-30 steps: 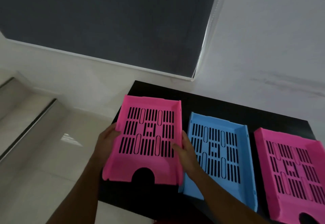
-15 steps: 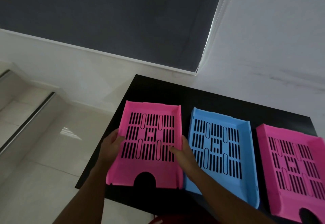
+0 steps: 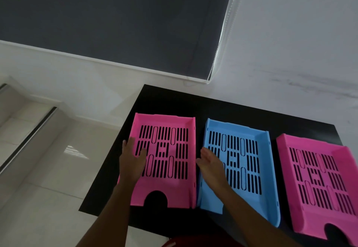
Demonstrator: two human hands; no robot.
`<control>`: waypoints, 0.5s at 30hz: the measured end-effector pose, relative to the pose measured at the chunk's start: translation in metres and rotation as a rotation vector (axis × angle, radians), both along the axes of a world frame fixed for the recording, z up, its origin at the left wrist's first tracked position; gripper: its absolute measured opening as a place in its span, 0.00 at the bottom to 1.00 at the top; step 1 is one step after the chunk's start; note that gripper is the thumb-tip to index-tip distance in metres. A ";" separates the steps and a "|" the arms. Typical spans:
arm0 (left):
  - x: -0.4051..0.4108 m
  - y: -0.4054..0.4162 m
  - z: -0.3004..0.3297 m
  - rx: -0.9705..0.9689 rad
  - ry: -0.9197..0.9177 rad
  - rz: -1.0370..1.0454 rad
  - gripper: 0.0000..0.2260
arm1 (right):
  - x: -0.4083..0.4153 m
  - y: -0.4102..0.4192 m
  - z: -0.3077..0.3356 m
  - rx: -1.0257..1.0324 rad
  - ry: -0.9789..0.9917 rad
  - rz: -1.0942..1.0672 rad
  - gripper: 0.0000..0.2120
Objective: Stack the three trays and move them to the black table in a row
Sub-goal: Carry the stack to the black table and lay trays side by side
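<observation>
The fingers of the left hand (image 3: 132, 161) are spread flat and loose over the left wall of the left pink slotted plastic tray (image 3: 164, 161), with nothing gripped. The right hand (image 3: 210, 164) is held open, palm toward that tray's right wall, just beside it and above the blue slotted plastic tray (image 3: 240, 169); nothing is clasped there either.

The pink tray is seen lying flat at the left end of the black table (image 3: 174, 101), its cut-out front close to the near edge. The blue tray is set just beside it in the middle, and a second pink slotted plastic tray (image 3: 317, 179) lies at the right end, partly cut off by the frame. The row appears laid out, so the step in hand is judged to be the final placing; only straightening and withdrawing the hands seems called for.

The table is pushed against a white wall (image 3: 290, 43). A dark grey roller blind (image 3: 106, 18) hangs above, and pale glossy floor tiles (image 3: 48, 169) are seen at left.
</observation>
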State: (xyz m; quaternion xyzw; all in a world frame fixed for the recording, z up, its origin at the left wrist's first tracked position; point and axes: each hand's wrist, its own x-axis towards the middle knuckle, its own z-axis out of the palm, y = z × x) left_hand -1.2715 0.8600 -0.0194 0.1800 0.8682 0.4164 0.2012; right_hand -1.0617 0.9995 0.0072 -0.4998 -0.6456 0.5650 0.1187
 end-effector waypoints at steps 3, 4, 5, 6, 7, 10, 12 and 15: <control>0.029 0.016 -0.001 0.005 -0.052 -0.060 0.28 | 0.024 0.019 0.001 0.103 -0.034 -0.077 0.21; 0.040 0.022 -0.002 0.012 -0.060 -0.089 0.28 | 0.035 0.025 0.000 0.132 -0.045 -0.125 0.21; 0.052 0.028 -0.003 0.018 -0.072 -0.125 0.29 | 0.047 0.030 -0.001 0.151 -0.058 -0.183 0.20; 0.064 0.034 -0.003 0.016 -0.088 -0.170 0.30 | 0.059 0.036 -0.002 0.162 -0.069 -0.243 0.20; 0.075 0.040 -0.005 0.010 -0.117 -0.222 0.31 | 0.072 0.040 -0.003 0.171 -0.075 -0.299 0.21; 0.107 0.060 -0.010 -0.064 -0.218 -0.363 0.36 | 0.109 0.052 -0.006 0.214 -0.118 -0.411 0.21; 0.125 0.072 -0.011 -0.092 -0.267 -0.421 0.38 | 0.133 0.059 -0.008 0.235 -0.142 -0.482 0.18; 0.144 0.086 -0.013 -0.074 -0.291 -0.490 0.41 | 0.166 0.071 -0.012 0.312 -0.173 -0.531 0.11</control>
